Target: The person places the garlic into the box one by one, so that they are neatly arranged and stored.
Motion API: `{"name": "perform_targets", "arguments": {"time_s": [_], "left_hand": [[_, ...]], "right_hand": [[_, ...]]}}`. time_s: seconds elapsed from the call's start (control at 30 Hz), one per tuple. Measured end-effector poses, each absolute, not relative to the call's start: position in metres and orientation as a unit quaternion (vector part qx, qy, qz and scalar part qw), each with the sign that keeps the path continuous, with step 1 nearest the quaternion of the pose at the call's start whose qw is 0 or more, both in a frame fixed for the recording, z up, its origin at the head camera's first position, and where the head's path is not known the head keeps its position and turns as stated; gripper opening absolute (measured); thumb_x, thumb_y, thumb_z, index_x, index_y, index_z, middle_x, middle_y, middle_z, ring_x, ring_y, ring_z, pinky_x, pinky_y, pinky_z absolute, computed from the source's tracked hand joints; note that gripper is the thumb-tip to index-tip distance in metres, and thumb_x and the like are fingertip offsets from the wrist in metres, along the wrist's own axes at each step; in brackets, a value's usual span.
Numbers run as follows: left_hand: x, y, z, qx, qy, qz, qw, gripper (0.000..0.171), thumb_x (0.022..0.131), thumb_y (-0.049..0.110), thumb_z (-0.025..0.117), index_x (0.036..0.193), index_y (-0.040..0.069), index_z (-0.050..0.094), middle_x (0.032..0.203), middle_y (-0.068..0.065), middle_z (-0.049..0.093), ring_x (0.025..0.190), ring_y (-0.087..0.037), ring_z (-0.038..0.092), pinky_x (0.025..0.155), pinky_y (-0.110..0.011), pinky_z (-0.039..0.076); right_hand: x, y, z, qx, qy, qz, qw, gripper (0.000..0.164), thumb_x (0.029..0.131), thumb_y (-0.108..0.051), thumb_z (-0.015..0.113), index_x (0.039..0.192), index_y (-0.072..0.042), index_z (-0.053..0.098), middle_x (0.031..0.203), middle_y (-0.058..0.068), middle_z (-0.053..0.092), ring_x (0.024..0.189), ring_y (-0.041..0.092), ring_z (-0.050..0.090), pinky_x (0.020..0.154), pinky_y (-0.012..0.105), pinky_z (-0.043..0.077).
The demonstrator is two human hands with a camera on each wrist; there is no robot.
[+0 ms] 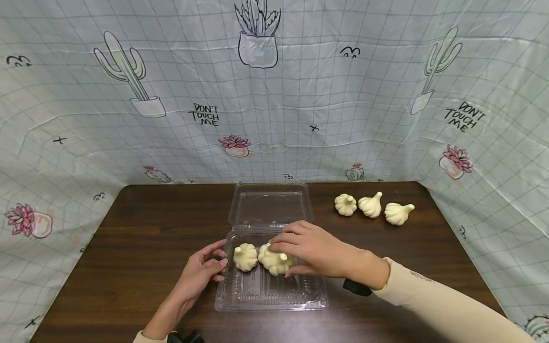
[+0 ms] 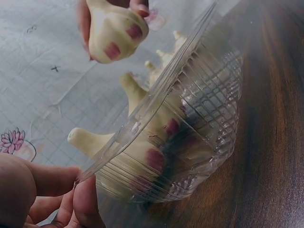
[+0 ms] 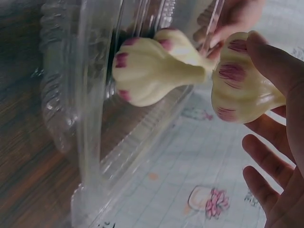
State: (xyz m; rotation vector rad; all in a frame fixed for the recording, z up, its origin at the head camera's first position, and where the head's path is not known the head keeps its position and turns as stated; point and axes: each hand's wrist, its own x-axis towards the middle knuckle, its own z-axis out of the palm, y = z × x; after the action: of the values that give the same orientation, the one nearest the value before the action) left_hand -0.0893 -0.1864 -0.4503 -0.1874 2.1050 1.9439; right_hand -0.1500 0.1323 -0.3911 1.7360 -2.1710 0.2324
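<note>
A clear plastic clamshell box (image 1: 285,290) stands with its lid (image 1: 274,205) laid back. Inside it sit a garlic bulb (image 1: 245,257) at the left and a second garlic bulb (image 3: 142,71) beside that one, stems up. Above the box my right hand (image 1: 310,250) pinches a third garlic bulb (image 3: 235,83) between thumb and fingers; in the head view this bulb overlaps the second. Purple patches mark the undersides of the bulbs. My left hand (image 1: 201,269) pinches the box's left rim between thumb and finger, as the left wrist view shows.
Three more garlic bulbs lie in a row at the back right of the dark wooden table (image 1: 141,247): one on the left (image 1: 345,205), one in the middle (image 1: 371,205), one on the right (image 1: 399,213). A patterned curtain (image 1: 274,114) hangs behind the table and along its sides.
</note>
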Motion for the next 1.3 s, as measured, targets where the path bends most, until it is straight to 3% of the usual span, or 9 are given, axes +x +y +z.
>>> {"name": "perform_targets", "arguments": {"time_s": [0.7,1.3], "left_hand": [[-0.09,-0.186,-0.45,-0.064,0.728,0.669,0.135,0.056,0.103,-0.002,0.062,0.156,-0.003,0.045,0.121,-0.011,0.054,0.084,-0.009,0.061,0.067,-0.022,0.057],[-0.089,-0.187,-0.451,-0.066,0.726,0.671,0.138,0.056,0.103,-0.002,0.061,0.156,-0.003,0.045,0.121,-0.011,0.054,0.084,-0.01,0.059,0.066,-0.021,0.055]], "right_hand": [[-0.146,0.087,-0.391,0.667,-0.74,-0.007,0.086,0.062,0.088,-0.049,0.08,0.139,-0.017,0.066,0.138,-0.004,0.067,0.131,0.018,0.059,0.117,0.033,0.042],[-0.144,0.056,-0.399,0.684,-0.723,-0.083,0.043,0.063,0.091,-0.055,0.077,0.144,-0.023,0.064,0.142,-0.012,0.064,0.133,0.008,0.055,0.121,0.028,0.036]]}}
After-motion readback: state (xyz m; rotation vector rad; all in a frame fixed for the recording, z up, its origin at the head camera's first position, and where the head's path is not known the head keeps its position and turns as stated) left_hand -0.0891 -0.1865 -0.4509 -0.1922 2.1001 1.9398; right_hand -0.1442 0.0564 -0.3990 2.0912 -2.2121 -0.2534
